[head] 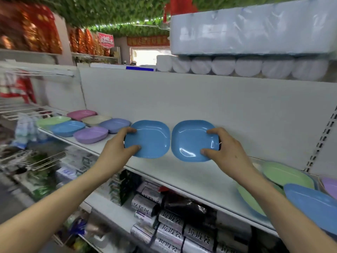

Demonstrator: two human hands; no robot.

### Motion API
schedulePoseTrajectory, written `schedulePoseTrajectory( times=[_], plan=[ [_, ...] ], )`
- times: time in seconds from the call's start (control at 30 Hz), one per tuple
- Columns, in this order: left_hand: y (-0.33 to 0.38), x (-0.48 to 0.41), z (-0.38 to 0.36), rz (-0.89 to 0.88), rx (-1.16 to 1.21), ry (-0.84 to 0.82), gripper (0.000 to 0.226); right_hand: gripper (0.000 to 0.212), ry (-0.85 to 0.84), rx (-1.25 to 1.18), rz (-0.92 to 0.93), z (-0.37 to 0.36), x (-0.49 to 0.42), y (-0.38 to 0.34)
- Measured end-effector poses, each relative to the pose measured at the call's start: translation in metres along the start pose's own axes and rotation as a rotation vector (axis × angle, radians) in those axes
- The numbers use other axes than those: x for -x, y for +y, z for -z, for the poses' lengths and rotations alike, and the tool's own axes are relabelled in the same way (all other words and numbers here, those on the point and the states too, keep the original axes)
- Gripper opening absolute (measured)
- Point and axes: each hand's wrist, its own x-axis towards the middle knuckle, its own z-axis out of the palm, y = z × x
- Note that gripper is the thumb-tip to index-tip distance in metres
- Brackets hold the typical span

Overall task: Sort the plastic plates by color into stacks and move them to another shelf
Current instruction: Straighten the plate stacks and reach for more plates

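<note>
My left hand (120,145) grips the left edge of a blue plate (151,139), thumb on its inner face. My right hand (221,147) grips the right edge of a second blue plate (191,141). Both plates are held side by side, tilted toward me, just above the white shelf (182,172). Further left on the shelf lie pink (82,114), green (51,121), blue (67,127), beige (94,119) and two purple plates (91,134). At the right end lie green plates (288,176), a blue one (313,203) and a purple one (330,185).
The white back panel (200,99) stands behind the shelf. White rolls (248,65) and wrapped packs (255,28) sit above. Packaged goods (173,229) fill the lower shelf. Wire racks (23,108) jut out at the left.
</note>
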Motion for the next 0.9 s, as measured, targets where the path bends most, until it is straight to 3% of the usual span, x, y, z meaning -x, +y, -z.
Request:
schedulePoseTrajectory(
  times=[0.47,0.9],
  plan=[
    [-0.159,0.039,0.232,0.185,-0.153,0.164,0.041,0.053,-0.232,-0.142,0.167,-0.233,-0.012,-0.169],
    [-0.251,0.011,0.312,0.320,-0.165,0.230,0.037,0.053,-0.290,-0.152,0.200,-0.352,-0.060,-0.238]
  ],
)
